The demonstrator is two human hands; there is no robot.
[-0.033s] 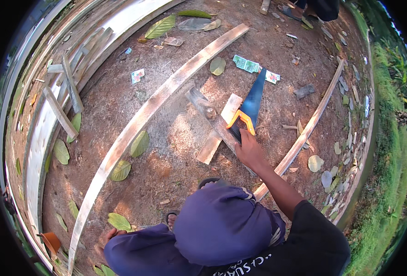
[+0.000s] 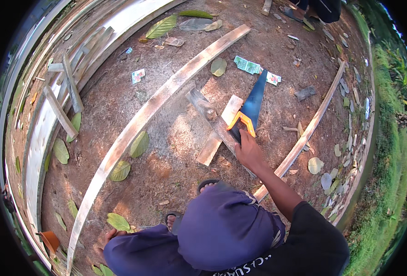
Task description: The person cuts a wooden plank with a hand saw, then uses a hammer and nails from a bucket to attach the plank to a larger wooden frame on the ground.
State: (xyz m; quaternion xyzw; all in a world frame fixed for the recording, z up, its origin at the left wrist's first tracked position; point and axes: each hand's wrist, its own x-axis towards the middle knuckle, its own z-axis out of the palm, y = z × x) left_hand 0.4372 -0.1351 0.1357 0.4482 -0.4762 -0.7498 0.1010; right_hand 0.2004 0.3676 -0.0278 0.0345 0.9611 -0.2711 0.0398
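My right hand (image 2: 248,149) is closed round the black and orange handle of a hand saw (image 2: 255,102). The saw's dark blue blade points away from me, its tip by some green packets (image 2: 247,65). Just left of the handle, a weathered wooden plank (image 2: 204,110) lies crossed over a shorter, paler board (image 2: 209,149). At the lower left, my left hand (image 2: 109,237) shows partly beside my bent knee, near a green leaf (image 2: 119,221). Its visible fingers are apart with nothing seen in them; my trouser leg hides the rest.
A long pale board (image 2: 155,103) curves across the left, and a narrower strip (image 2: 310,131) lies at the right. Wood offcuts (image 2: 70,83) rest on boards at the far left. An orange-brown container (image 2: 50,241) stands lower left. Another person's foot (image 2: 293,14) shows at the top.
The view has shifted very slightly, and my knee sits a little lower and to the right. My right hand keeps its grip on the hand saw.
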